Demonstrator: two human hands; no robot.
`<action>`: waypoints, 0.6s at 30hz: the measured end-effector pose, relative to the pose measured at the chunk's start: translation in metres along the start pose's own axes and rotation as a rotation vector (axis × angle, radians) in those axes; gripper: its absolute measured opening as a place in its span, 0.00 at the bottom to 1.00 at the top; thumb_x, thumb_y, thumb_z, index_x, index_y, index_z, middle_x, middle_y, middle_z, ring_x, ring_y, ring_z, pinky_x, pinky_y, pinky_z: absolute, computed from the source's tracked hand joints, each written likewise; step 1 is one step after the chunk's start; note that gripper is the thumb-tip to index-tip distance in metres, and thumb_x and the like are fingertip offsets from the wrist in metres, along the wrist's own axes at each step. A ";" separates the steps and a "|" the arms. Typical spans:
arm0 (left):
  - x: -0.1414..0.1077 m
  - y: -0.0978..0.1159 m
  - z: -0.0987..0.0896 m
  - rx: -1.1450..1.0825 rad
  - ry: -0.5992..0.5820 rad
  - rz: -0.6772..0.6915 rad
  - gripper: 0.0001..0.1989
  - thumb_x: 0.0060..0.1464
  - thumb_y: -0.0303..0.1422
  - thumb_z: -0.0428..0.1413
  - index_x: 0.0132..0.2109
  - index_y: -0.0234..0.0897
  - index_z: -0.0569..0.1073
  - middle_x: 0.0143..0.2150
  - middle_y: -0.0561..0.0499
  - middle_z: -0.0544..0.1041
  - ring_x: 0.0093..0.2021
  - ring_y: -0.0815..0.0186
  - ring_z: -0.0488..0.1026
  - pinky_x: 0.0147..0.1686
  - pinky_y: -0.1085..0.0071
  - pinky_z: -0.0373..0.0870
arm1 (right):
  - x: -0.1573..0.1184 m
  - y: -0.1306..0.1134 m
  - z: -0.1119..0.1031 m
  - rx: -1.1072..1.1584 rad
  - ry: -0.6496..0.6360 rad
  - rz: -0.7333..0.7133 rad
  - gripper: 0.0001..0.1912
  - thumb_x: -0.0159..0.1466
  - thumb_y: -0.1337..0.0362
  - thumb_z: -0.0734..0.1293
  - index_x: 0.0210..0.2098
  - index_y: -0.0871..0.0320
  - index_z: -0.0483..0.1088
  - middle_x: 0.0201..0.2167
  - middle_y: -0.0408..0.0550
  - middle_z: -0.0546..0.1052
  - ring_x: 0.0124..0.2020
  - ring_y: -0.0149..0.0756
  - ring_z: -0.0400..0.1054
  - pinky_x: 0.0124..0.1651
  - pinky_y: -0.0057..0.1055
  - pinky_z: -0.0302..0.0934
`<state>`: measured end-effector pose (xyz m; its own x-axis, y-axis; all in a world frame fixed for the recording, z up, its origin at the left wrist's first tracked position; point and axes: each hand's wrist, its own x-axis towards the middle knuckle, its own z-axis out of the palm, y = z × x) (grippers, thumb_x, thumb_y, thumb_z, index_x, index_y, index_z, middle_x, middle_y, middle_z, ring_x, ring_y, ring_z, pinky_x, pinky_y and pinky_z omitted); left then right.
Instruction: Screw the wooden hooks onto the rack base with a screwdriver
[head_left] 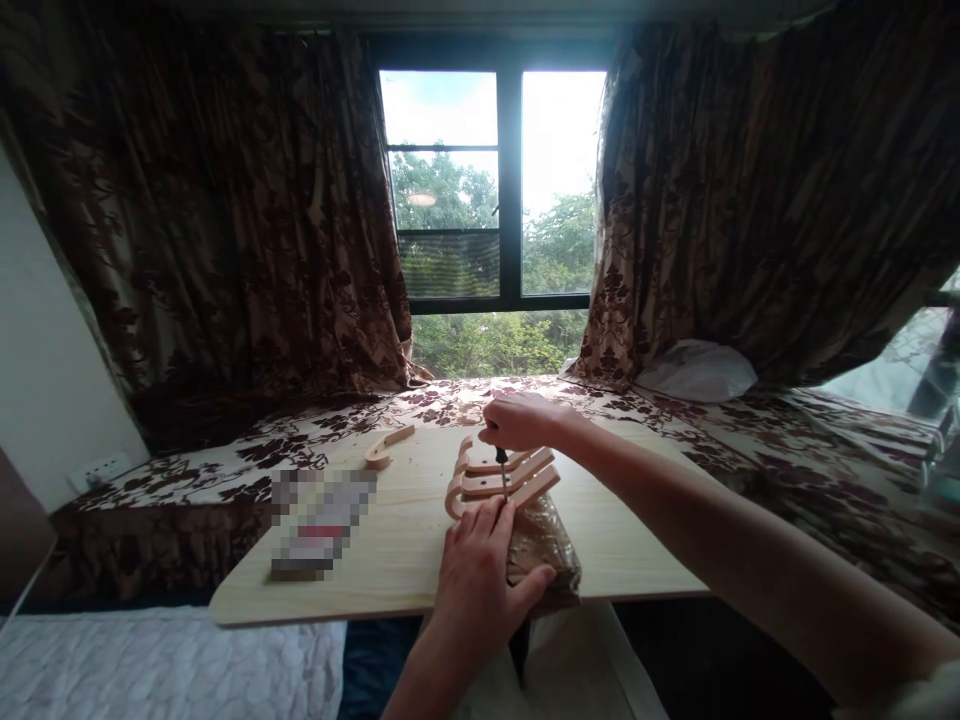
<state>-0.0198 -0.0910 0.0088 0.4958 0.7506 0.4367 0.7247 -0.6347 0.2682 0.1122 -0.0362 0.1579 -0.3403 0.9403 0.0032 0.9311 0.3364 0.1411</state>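
My right hand [517, 420] is closed round the dark handle of a screwdriver [504, 480], held upright with its shaft pointing down at curved wooden pieces [487, 483]. Several of these pale bent strips lie side by side, hooked at their left ends and with dark holes along them. They rest partly over a brown package [551, 545] in shiny clear wrapping. Against the nearest strip and the package lies my left hand [480, 565], fingers stretched forward and thumb spread. The screwdriver's tip is partly hidden behind its fingertips.
A separate curved wooden piece [384, 450] lies further left on the pale wooden tabletop [397, 560]. A blurred-out flat item [322, 525] is near the left edge. Behind are a flower-patterned covered ledge [262, 440], a white bag [697, 370], curtains and a window.
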 end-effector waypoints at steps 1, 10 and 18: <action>0.000 0.000 0.000 -0.001 0.000 0.000 0.34 0.49 0.44 0.57 0.60 0.32 0.63 0.61 0.43 0.63 0.60 0.53 0.56 0.59 0.57 0.54 | -0.001 0.001 -0.002 0.010 -0.004 -0.023 0.15 0.66 0.58 0.62 0.47 0.60 0.68 0.44 0.50 0.72 0.40 0.37 0.69 0.41 0.39 0.66; 0.001 0.001 0.001 -0.015 -0.024 -0.041 0.34 0.48 0.44 0.57 0.60 0.33 0.62 0.60 0.43 0.63 0.60 0.53 0.56 0.58 0.56 0.53 | 0.001 0.010 0.015 0.076 0.019 -0.059 0.14 0.66 0.59 0.62 0.48 0.60 0.67 0.44 0.50 0.72 0.39 0.36 0.69 0.40 0.38 0.66; 0.002 0.003 -0.001 -0.016 -0.009 -0.035 0.34 0.47 0.43 0.58 0.59 0.33 0.64 0.59 0.42 0.64 0.59 0.52 0.58 0.57 0.56 0.55 | -0.007 0.015 0.006 0.028 0.001 -0.016 0.15 0.66 0.58 0.62 0.47 0.60 0.68 0.44 0.50 0.72 0.39 0.36 0.69 0.40 0.39 0.66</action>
<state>-0.0175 -0.0916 0.0108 0.4748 0.7741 0.4188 0.7340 -0.6108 0.2969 0.1292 -0.0379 0.1539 -0.3555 0.9347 0.0018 0.9287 0.3530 0.1131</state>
